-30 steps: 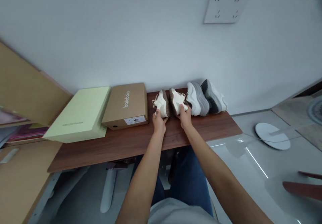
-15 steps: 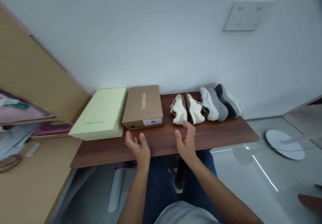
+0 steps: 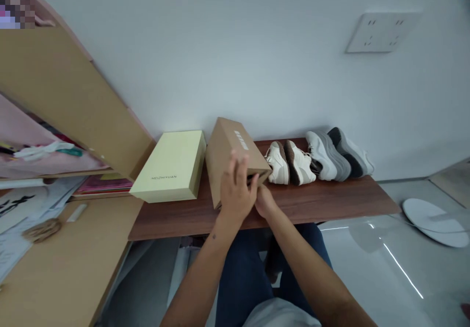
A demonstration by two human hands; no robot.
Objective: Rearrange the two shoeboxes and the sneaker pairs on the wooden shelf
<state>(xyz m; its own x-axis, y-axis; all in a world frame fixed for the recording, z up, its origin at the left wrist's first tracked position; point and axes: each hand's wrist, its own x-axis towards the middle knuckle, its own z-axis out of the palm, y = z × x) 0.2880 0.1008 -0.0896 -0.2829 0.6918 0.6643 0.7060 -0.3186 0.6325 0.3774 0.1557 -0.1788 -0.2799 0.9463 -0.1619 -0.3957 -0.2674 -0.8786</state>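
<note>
A brown cardboard shoebox (image 3: 225,158) with white lettering stands tilted on the dark wooden board (image 3: 312,199), its right side raised. My left hand (image 3: 237,187) lies against the box's near end, fingers stretched up and thumb apart. At the near right corner my right hand (image 3: 265,202) grips the box from below, its fingertips hidden. Left of the brown box rests a closed pale yellow box (image 3: 171,163). To the right stands a pair of cream sneakers (image 3: 278,163), close to the box's corner.
Grey-and-white sneakers (image 3: 326,158) stand at the board's right part, by the wall (image 3: 257,62). A desk (image 3: 69,263) with papers borders the board on the left. A white round object (image 3: 433,221) lies on the floor at right.
Both hands have come together at the brown shoebox, which has gone from flat to tilted. The view has shifted slightly left; the yellow box and shoes stay in place.
</note>
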